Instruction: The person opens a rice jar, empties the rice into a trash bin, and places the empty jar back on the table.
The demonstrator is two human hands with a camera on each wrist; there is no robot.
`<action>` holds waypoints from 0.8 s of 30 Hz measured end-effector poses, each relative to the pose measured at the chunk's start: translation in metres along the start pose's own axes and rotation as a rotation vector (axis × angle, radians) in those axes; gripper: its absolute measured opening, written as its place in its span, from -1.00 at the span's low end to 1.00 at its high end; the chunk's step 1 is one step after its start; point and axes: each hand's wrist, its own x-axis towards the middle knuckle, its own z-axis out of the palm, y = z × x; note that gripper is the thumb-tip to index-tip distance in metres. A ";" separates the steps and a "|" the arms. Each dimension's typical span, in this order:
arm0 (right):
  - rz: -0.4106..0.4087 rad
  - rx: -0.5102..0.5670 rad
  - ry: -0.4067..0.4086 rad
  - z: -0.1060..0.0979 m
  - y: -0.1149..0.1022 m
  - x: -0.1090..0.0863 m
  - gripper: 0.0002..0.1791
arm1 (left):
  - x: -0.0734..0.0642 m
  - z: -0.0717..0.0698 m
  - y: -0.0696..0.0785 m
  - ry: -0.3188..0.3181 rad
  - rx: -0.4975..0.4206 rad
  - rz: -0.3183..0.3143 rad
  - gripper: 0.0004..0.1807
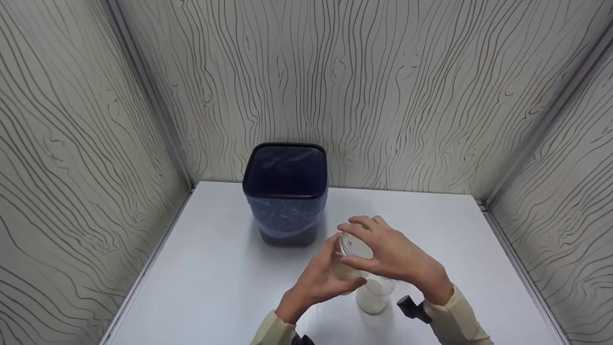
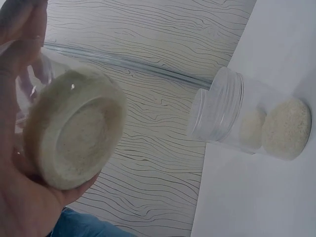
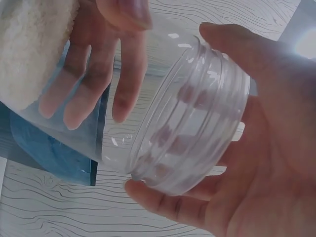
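Above the table, my left hand (image 1: 318, 278) grips a clear plastic jar (image 1: 346, 271) around its body. White, rice-like grains (image 3: 32, 49) fill its bottom end, seen in the right wrist view. My right hand (image 1: 395, 251) curls round the jar's ridged clear top (image 3: 197, 118), thumb on one side and fingers on the other. The jar is tilted, its top toward the right hand's palm. Just below the hands a second clear jar (image 1: 373, 299) stands on the table, also with pale grains in its base. Another similar jar (image 2: 197, 116) shows partly behind it in the left wrist view.
A dark blue bin (image 1: 291, 237) with a blue plastic liner (image 1: 282, 213) stands toward the back, left of the hands. The white table (image 1: 201, 273) is bounded by wood-grain patterned panels (image 1: 306, 86) at the back and both sides.
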 end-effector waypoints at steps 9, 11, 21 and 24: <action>-0.009 0.042 0.088 -0.002 0.002 -0.002 -0.40 | 0.006 -0.010 0.001 0.010 0.011 0.055 0.02; 0.001 0.064 0.111 -0.003 0.003 -0.003 -0.39 | 0.007 -0.013 0.000 0.012 -0.003 0.069 0.01; 0.081 0.159 0.140 -0.010 0.011 -0.011 -0.37 | 0.010 -0.034 0.002 0.049 0.002 0.041 0.04; 0.096 0.169 0.141 -0.011 0.014 -0.013 -0.37 | 0.013 -0.040 0.002 0.056 0.017 0.046 0.03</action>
